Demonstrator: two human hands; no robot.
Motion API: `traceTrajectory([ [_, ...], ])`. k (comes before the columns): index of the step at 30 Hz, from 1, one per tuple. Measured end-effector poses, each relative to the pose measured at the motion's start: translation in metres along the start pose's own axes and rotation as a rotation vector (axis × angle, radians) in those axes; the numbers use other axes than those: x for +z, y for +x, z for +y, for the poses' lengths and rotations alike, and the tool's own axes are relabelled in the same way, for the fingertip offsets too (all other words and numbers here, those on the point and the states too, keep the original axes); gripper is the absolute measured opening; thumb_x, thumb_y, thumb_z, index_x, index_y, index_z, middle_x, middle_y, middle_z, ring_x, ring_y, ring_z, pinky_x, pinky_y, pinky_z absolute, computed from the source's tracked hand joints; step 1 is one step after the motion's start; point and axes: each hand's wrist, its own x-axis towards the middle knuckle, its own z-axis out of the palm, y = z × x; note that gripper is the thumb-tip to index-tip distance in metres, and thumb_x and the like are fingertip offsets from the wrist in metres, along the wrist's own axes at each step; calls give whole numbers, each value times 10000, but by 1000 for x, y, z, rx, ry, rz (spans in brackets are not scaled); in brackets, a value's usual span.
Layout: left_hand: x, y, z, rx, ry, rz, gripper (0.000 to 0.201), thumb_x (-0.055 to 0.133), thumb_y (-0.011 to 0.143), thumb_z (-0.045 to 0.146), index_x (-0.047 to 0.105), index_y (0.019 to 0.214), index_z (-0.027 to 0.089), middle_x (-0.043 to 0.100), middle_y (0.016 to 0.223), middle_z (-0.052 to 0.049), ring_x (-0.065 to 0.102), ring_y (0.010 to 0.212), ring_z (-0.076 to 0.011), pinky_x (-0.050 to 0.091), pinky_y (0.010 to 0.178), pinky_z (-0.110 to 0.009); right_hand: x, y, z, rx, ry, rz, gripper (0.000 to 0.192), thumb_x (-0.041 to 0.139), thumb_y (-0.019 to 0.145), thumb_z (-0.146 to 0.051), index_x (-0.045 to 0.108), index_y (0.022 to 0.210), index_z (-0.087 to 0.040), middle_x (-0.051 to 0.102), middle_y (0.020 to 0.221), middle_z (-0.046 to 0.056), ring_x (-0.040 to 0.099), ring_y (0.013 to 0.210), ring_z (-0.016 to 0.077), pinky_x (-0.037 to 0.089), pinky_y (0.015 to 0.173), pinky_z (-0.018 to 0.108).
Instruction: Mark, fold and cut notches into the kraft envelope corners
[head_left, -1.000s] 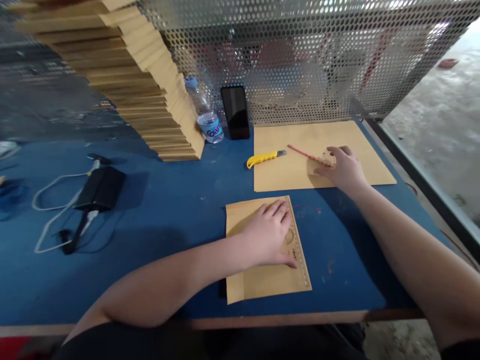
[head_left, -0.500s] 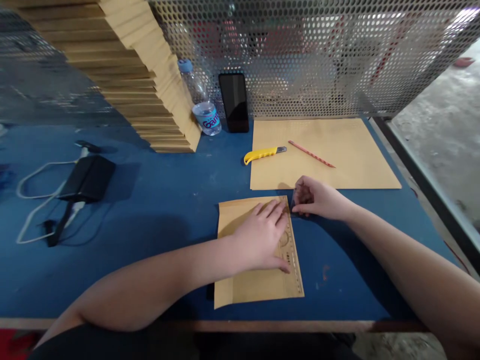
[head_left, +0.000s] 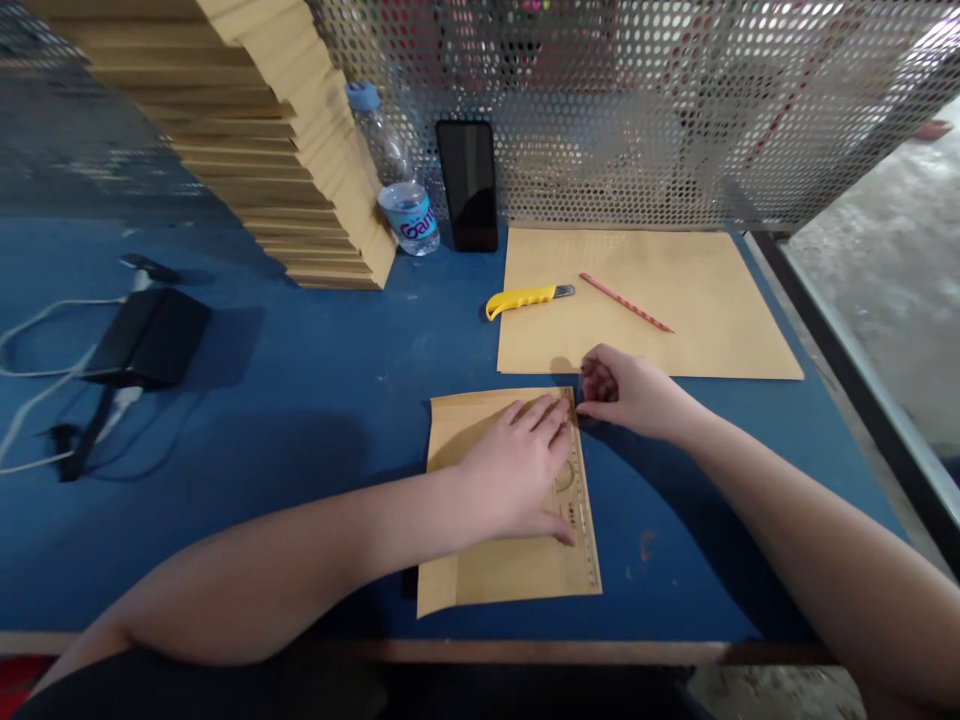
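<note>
My left hand (head_left: 521,470) lies flat with spread fingers on a brown sheet of paper (head_left: 480,575), pressing a clear ruler (head_left: 589,545) along its right edge. Part of the ruler is covered by the fingers. Just beyond the sheet's upper right corner is my right hand (head_left: 619,390), its fingers curled and thumb drawn in. Whatever it may pinch is too small to make out. A crease runs near the sheet's left side.
Behind the hands, a yellow utility knife (head_left: 525,300) and a red patterned pencil (head_left: 626,302) rest on larger brown sheets (head_left: 720,300). A phone (head_left: 469,187), water bottle (head_left: 409,210) and tall paper stack (head_left: 322,200) stand farther back. A black adapter with cables (head_left: 150,335) lies left.
My right hand has come slightly left, closer to the sheet's edge. My left hand stays flat on the ruler. The whole view has shifted a little.
</note>
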Motion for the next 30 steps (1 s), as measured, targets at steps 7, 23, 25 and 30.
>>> traceTrajectory([
  [7,-2,0,1,-3,4,-20,1317,707,766,918,392,1641,-15,245,1749,-273,224,1657,-446,262,1339,-586,-4,19,2,5,-69,158,378,789,699,-230,527,970,-256,715,793,1,653,668,187,529,642,348],
  [23,1,-1,0,-1,24,19,1305,707,740,939,454,1614,4,308,1724,-280,281,1641,-442,285,1327,-558,3,-17,9,-394,-277,201,138,628,961,-245,760,927,-264,816,980,49,776,936,239,644,898,427],
  [25,1,-1,0,5,33,34,1307,699,740,944,445,1623,14,318,1723,-277,288,1640,-436,280,1328,-554,5,-24,10,-457,-318,146,229,583,976,-202,792,1022,-281,819,1079,52,778,1030,246,648,960,446],
  [30,-2,-2,1,4,29,11,1334,702,754,932,386,1647,-7,300,1727,-289,252,1651,-439,267,1337,-556,15,-39,10,-503,-426,122,300,558,963,-141,766,1157,-238,767,1208,127,762,1056,267,670,904,435],
])
